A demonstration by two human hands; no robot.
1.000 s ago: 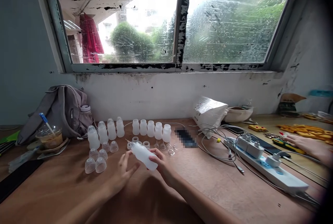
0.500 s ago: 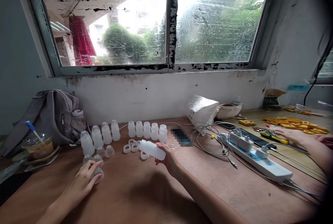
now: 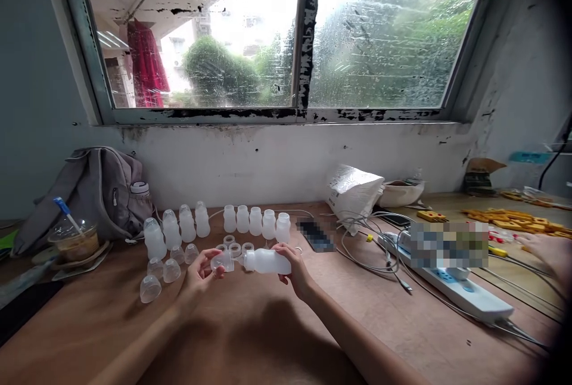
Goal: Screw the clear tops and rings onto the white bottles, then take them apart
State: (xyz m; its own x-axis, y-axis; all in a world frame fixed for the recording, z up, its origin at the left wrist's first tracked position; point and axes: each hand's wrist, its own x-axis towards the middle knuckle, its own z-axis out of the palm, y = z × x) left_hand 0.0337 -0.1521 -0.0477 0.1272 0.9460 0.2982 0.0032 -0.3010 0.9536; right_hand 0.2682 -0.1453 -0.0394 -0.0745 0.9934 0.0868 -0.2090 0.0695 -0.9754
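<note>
R hand fingers clamped on bottle, sideways; L hand fingers pinch cap at its 9 o'clk, prob. for end-on alignment.

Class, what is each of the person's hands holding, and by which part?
The left hand holds a clear cap by its rounded end; the right hand holds a white bottle near its base.

Bottle in right hand is showing milky white; cap in left hand is appearing colourless; tabletop beneath, reddish brown.
</note>
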